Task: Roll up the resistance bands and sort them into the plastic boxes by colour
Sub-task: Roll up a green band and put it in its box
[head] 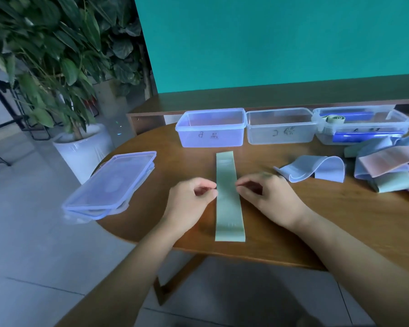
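You have the green band [229,197] lying flat and straight on the wooden table [316,227], its long axis running away from you, with your left hand [189,199] pinching its left edge and your right hand [267,197] pinching its right edge at about mid-length, fingers curled in on both sides. The risk from here, as I judge it, is starting the roll crooked: gripping at the middle rather than at an end could let the strip skew or spring open (thin rubber like this tends to unwind once you let go), so the coil may loosen before it reaches a box. Mixing colours is the other hazard, since the unsorted pile [385,166] of blue, pink and green bands sits close at your right. Along the far edge stand three open boxes: the left box [210,138] and the middle box [281,138] look empty, while the right box [364,128] holds a rolled green band and something blue. Loose lids [111,182] are stacked at your left.
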The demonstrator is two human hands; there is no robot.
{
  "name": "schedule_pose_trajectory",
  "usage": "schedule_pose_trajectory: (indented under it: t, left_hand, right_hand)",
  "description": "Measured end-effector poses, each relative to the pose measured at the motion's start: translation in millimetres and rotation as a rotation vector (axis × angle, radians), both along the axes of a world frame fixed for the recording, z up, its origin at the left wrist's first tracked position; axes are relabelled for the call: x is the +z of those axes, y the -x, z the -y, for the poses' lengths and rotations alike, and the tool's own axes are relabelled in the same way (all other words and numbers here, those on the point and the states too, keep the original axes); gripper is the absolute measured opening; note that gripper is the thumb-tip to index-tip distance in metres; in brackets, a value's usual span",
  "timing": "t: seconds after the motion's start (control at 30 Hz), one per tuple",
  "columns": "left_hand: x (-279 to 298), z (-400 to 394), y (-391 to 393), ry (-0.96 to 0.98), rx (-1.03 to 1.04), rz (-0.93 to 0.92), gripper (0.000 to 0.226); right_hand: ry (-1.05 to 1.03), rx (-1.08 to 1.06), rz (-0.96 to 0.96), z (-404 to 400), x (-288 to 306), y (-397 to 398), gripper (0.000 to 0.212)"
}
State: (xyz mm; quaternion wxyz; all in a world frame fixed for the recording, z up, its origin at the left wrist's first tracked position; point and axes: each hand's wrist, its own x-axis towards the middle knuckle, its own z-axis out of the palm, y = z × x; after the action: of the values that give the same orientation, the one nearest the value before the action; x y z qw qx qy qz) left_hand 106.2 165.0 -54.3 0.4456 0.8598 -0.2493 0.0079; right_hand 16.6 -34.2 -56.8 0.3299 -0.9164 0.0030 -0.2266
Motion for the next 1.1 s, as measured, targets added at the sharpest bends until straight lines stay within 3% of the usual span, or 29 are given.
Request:
schedule_pose_trajectory:
  t: [0.27, 0.5, 0.73, 1.1]
  left_hand:
    - [11.5, -43.9, 49.7, 0.1, -0.327, -0.091, 0.015]
    - [-3.4, -50.5, 54.5, -0.027, -0.464, 0.262, 0.018]
    - [-4.5, -48.9, 57.4, -0.048, -0.45, 0.389, 0.016]
    - [1.8, -43.0, 56.4, -0.181, -0.314, 0.228, 0.024]
  right_hand:
    - [-0.13, 0.207, -0.1, -26.3, 9.3, 60.4, 0.023]
    - [0.006, 0.335, -0.098, -25.9, 3.6, 76.6, 0.018]
    - [0.072, 0.317, -0.059, -28.8, 0.3, 73.6, 0.011]
    - [-0.092, 0.15, -0.321, -31.9, 10.7, 64.0, 0.014]
